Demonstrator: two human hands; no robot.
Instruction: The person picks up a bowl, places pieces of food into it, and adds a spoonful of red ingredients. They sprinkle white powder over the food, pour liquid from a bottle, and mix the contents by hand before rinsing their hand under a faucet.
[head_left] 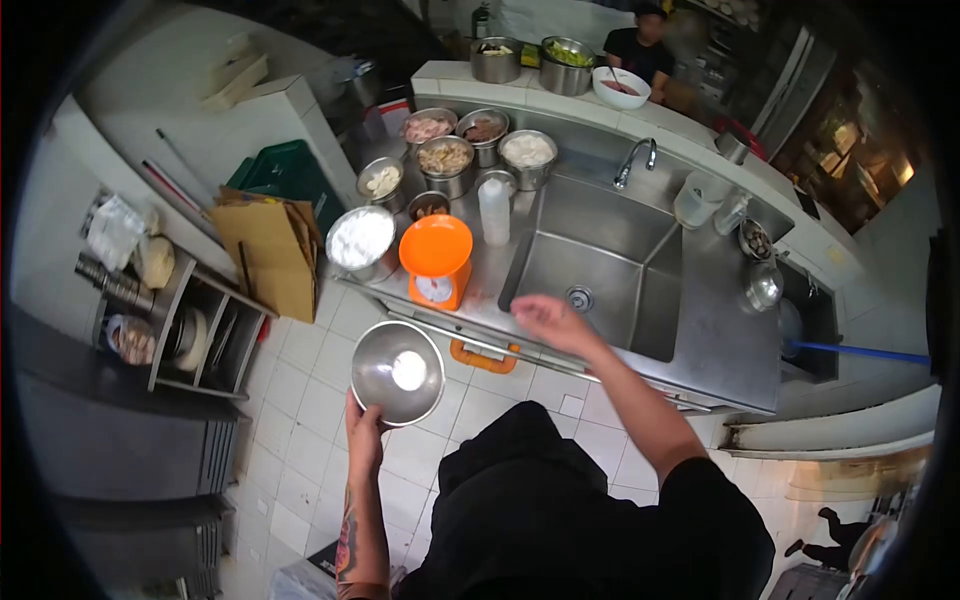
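My left hand point(364, 428) grips the rim of a round steel mixing bowl point(375, 382), thumb on the near edge. A small white mound or patch point(408, 370) shows inside the bowl; what it is I cannot make out. The bowl is held over the floor in front of the counter. My right hand point(548, 322) is raised near the front edge of the steel sink point(600, 245), fingers loosely apart, nothing seen in them. Closest to the bowl on the counter stands an orange kitchen scale point(436, 246). Left of it is a container of white powder point(361, 238).
Steel pots of food point(444, 158) crowd the counter's left, beside a white squeeze bottle point(493, 212). A faucet point(634, 162) rises behind the sink. Cardboard point(270, 250) leans at the left. A person point(640, 50) is behind the ledge. An orange pipe point(483, 358) sticks out below.
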